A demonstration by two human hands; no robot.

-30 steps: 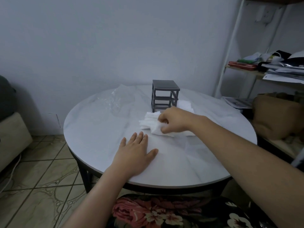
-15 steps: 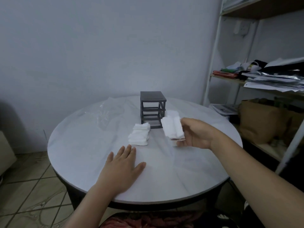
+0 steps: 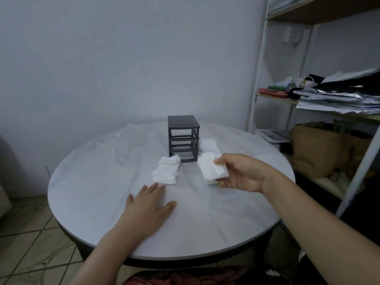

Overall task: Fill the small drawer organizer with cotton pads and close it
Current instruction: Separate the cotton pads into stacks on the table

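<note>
A small dark grey drawer organizer (image 3: 183,138) stands on the round white table (image 3: 98,194), its slots showing as open frames. My right hand (image 3: 242,173) grips a stack of white cotton pads (image 3: 209,167) just in front and to the right of the organizer, above the tabletop. Another pile of cotton pads (image 3: 167,170) lies on the table by the organizer's front left corner. More pads (image 3: 209,145) lie behind my held stack, to the right of the organizer. My left hand (image 3: 148,208) rests flat on the table, fingers spread, near the left pile.
A crumpled clear plastic bag (image 3: 121,145) lies on the table's left side. A white shelf unit (image 3: 320,103) with papers, books and a brown bag (image 3: 322,149) stands close on the right. Tiled floor shows below left.
My right hand lifted a stack of pads off the pile in front of the organizer and carried it right. My left hand stayed flat on the table. The camera view shifted.
</note>
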